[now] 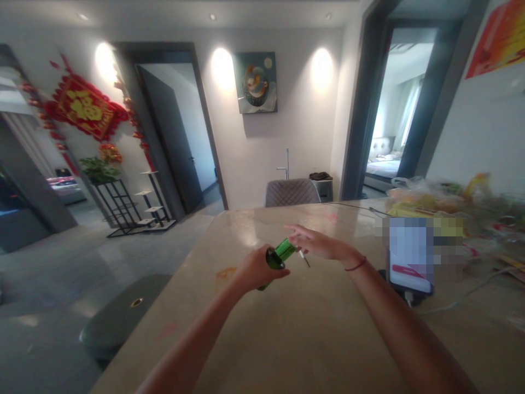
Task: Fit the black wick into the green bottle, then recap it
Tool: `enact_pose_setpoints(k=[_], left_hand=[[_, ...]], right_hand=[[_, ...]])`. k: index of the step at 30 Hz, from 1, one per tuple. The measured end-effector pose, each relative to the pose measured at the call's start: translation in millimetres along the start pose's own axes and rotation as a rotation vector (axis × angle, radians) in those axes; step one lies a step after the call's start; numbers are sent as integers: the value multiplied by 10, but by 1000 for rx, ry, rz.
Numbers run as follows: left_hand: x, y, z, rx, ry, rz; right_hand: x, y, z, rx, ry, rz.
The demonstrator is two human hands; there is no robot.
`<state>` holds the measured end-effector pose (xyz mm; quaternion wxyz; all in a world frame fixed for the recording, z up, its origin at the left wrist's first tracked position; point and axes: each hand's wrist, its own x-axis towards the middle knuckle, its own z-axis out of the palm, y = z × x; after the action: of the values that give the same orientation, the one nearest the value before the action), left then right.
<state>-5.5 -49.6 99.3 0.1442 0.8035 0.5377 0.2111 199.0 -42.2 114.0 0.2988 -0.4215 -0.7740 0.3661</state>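
Observation:
My left hand (255,269) is wrapped around a dark green, hollow-looking container (274,259), whose dark opening faces up and to the right. A bright green, shiny piece (286,249) sticks out at that opening; whether it is inside or just in front of it, I cannot tell. My right hand (314,242) has its thumb and lower fingers closed at the far end of the bright green piece, with the index finger stretched out to the left. Just under the right fingers shows a thin white stick with a dark tip (305,259). Both hands are above the table.
A stone-like table (279,339) spreads beneath my arms. A lit phone (410,262) stands at the right with a white cable (455,303). Plastic bags (426,191) and clutter crowd the right edge. A green stool (123,312) sits at the left; a quilted chair (292,192) stands opposite.

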Motion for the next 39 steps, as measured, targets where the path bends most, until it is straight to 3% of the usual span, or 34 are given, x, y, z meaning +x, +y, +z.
enact_pose_setpoints(k=[7, 12, 17, 23, 28, 34, 39], left_hand=[[15, -36, -7, 2, -17, 36], [25, -65, -43, 18, 9, 47], [12, -36, -73, 18, 1, 19], [-4, -6, -74, 36, -15, 8], [3, -20, -68, 41, 1, 14], [22, -44, -54, 60, -17, 27], [23, -56, -36, 73, -15, 26]], right_hand=[[42, -21, 49, -40, -64, -4], [1, -54, 56, -53, -31, -70], [27, -11, 68, -13, -37, 2], [19, 22, 56, -41, 14, -85], [-3, -58, 61, -17, -21, -31], [-18, -61, 69, -113, 7, -65], [7, -22, 92, -33, -15, -6]])
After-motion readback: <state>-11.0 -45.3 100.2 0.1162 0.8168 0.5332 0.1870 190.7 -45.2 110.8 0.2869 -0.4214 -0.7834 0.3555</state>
